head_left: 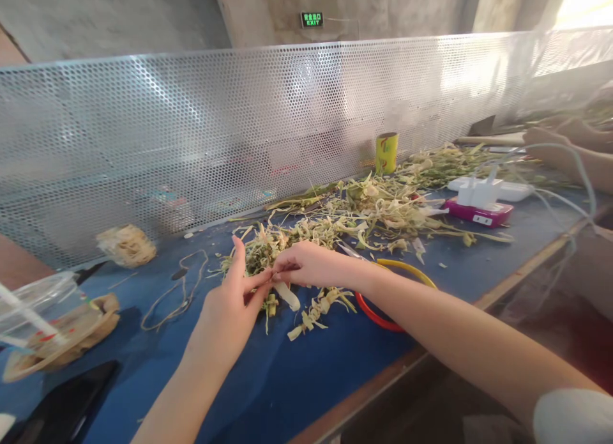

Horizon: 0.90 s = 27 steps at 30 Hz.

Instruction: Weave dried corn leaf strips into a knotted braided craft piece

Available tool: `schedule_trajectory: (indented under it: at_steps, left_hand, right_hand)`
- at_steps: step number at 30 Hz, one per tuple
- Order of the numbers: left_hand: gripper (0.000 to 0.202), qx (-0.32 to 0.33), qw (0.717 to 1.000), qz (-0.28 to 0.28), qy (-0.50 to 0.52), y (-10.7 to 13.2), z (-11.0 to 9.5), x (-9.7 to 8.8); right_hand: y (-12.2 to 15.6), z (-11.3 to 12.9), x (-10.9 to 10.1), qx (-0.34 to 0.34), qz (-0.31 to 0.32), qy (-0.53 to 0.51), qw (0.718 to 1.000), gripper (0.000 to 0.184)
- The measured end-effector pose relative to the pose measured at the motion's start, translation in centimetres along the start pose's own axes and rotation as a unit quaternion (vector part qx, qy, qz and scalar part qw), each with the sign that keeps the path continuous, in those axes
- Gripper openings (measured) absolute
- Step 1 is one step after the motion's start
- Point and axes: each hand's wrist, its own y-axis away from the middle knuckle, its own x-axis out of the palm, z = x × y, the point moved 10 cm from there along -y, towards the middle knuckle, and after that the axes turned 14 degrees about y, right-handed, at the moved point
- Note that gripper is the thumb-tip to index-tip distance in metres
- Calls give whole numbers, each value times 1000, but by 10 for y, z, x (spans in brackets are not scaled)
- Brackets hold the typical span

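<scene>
Over a pile of dried plant strips (311, 230), the fingertips of my two hands meet. My left hand (230, 306) pinches at the near side of the pile, with one digit raised. My right hand (313, 264) has its fingers bent and pressed together at the same spot. A pale plant strip (288, 296) hangs out below the fingertips; its upper end is hidden by the fingers. Just right of it lies a small knotted bunch of strips (313, 315). Scissors with a red and yellow handle (378, 319) lie partly under my right forearm.
A perforated metal screen (215, 131) runs along the back of the blue table (282, 374). Left are a twine loop (184, 303), a twine ball (127, 246), a plastic container (43, 303) and a phone (67, 402). Right: yellow can (386, 153), purple power strip (479, 213), another person's hand (555, 134).
</scene>
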Motion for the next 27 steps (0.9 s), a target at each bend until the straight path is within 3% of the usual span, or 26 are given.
schedule_trajectory:
  at_steps: [4, 9, 13, 18, 23, 27]
  left_hand:
    - [77, 14, 1000, -15, -24, 0, -2, -1]
    - [91, -7, 999, -32, -37, -3, 1, -5]
    - [97, -12, 996, -45, -76, -4, -1, -7]
    - [97, 46, 981, -81, -168, 0, -18, -4]
    - [90, 54, 970, -74, -226, 2, -20, 3]
    - [89, 77, 953, -95, -278, 2, -29, 1]
  right_hand:
    - [-1, 7, -2, -35, -2, 53, 998, 15]
    - [-3, 13, 8, -72, 16, 117, 990, 17]
    - [-7, 12, 13, -57, 19, 145, 988, 26]
    - [-11, 4, 11, -32, 10, 112, 993, 21]
    - [-14, -2, 13, -37, 0, 86, 996, 9]
    - [-18, -8, 12, -27, -6, 5, 1000, 16]
